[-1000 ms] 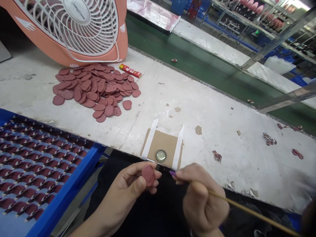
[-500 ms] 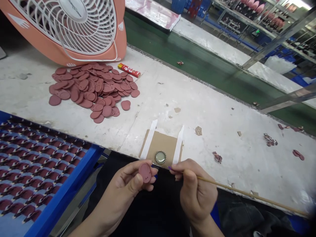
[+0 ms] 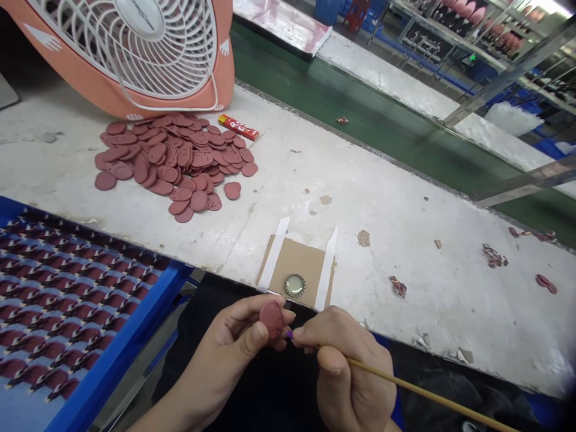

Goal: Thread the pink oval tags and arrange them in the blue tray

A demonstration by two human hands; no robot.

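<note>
Between the thumb and fingers of my left hand (image 3: 245,339) is a dark red oval piece (image 3: 271,319) with small holes near its lower edge. My right hand (image 3: 353,360) closes around a thin wooden stick (image 3: 418,394) with a purple end, which is close beside the oval piece; whether they touch I cannot tell. Just beyond my hands, a bottle cap (image 3: 294,285) lies hollow side up, with something pale and shiny inside. It sits on a cardboard square (image 3: 302,259) held to the table edge by two white tape strips.
A heap of similar red ovals (image 3: 180,159) lies on the white table (image 3: 288,180), below an orange fan (image 3: 157,54) and beside a small red-and-yellow packet (image 3: 238,127). A blue tray (image 3: 148,324) with rows of dark red figures stands at left. Scraps (image 3: 398,286) lie at right.
My right hand has moved left and down, bringing the stick's purple end beside the oval piece. My left hand and the oval piece have shifted slightly right. On the green belt, a scrap has moved right.
</note>
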